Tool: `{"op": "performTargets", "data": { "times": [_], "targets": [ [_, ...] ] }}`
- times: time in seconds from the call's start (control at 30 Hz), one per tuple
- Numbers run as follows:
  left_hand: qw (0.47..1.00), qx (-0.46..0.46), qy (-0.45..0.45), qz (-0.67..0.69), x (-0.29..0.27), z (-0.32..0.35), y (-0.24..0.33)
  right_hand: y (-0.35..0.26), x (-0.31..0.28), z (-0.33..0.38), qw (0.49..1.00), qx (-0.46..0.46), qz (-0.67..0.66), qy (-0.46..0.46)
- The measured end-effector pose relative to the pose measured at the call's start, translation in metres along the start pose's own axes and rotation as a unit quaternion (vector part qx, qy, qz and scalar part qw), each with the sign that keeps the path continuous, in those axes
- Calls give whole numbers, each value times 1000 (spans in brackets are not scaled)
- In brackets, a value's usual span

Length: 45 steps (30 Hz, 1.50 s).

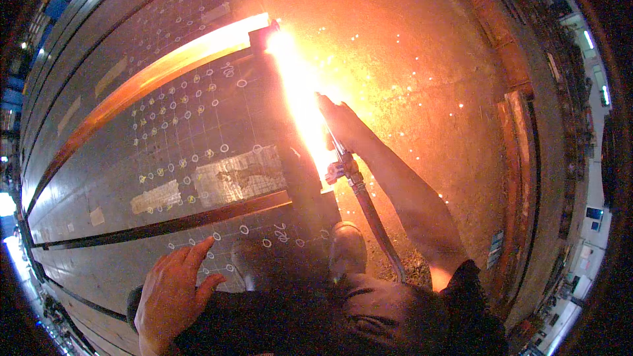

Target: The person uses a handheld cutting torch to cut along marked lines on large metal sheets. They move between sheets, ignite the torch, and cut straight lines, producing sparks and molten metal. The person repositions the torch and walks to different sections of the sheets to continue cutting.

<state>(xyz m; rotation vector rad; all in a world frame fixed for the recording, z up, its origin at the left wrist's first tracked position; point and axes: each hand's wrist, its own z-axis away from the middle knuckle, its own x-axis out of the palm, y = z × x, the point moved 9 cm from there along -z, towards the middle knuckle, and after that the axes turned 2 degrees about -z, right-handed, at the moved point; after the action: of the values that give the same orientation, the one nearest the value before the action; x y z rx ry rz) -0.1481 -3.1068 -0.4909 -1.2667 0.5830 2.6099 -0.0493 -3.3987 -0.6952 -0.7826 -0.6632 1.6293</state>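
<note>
My right hand (pixel 346 128) is closed around a cutting torch (pixel 344 166), its metal valve body and fittings showing below my fingers. A white-orange glare hides the torch's tip and part of the hand. The glare runs along the end of a large steel beam (pixel 257 115), whose face carries chalked circles and thin grid lines. Sparks fly to the right. My left hand (pixel 173 287) is at the lower left over the chalk-marked steel, fingers apart and holding nothing. Whether it touches the steel, I cannot tell.
A dark hose (pixel 379 227) trails from the torch toward me. My shoe (pixel 347 248) stands beside the beam's end. A raised steel flange (pixel 142 82), lit orange, crosses the far left; a lower flange (pixel 171 224) lies nearer. Long bars (pixel 517 158) line the right side.
</note>
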Motion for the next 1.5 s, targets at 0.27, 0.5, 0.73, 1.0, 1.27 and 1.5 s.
{"op": "performTargets", "data": {
  "times": [0.27, 0.5, 0.73, 1.0, 1.27, 1.5],
  "targets": [
    [1000, -9, -4, -4, 3, -2, -5, 0, -2, -21, 992, -107, -1, 68],
    [1000, -6, -8, 5, 5, -1, -2, 0, -2, 8, 991, 33, -114, 54],
    [1000, -6, -4, -7, 3, -1, -1, 8, 0, 2, 989, 44, -127, 66],
    [1000, -7, -4, 3, 1, -2, 1, 11, -1, 1, 991, 39, -121, 46],
    [1000, 4, 12, -4, 0, 0, 1, 11, 1, 2, 990, 39, -127, 49],
    [1000, 7, 14, -12, 1, 1, 1, 13, 1, -1, 992, 30, -118, 43]
  ]
}}
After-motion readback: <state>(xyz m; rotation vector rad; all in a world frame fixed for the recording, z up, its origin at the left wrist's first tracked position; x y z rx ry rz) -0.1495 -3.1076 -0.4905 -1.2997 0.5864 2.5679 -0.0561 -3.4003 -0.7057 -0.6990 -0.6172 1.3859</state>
